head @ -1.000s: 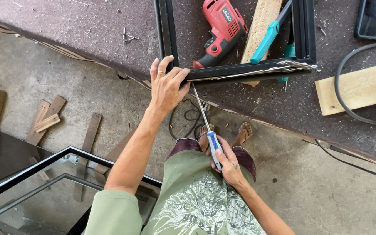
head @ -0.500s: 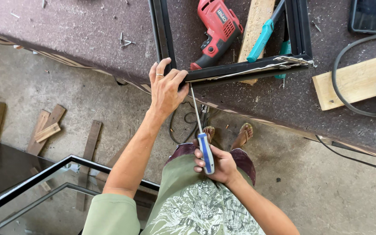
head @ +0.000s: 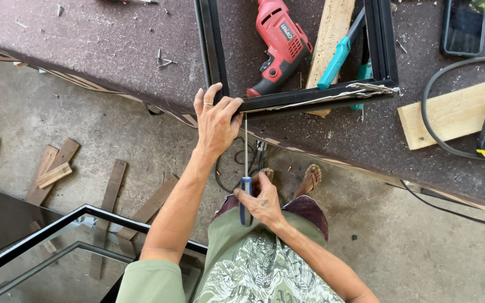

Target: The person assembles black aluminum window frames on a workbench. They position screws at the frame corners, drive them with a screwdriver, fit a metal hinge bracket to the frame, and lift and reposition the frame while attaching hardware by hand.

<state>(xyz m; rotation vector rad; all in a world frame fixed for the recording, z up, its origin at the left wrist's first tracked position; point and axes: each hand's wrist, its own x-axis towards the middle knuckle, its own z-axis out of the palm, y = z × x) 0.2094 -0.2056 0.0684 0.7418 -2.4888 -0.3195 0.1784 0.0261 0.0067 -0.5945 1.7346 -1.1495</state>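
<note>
Firmly, left hand (head: 215, 122) clamps black metal frame (head: 310, 98); right hand (head: 260, 203) grips blue-handled screwdriver (head: 246, 179).

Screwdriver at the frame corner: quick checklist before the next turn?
1. Left hand braces the black frame at its corner: ok.
2. Right hand wrapped around the screwdriver handle: ok.
3. Shaft runs straight up to the frame's near edge: ok.
4. Tip seated in a screw: cannot tell, hidden at the frame edge.
5. Red drill lies inside the frame, apart from both hands: ok.
6. Black cable lies off to the right, away from the screwdriver: ok.
</note>
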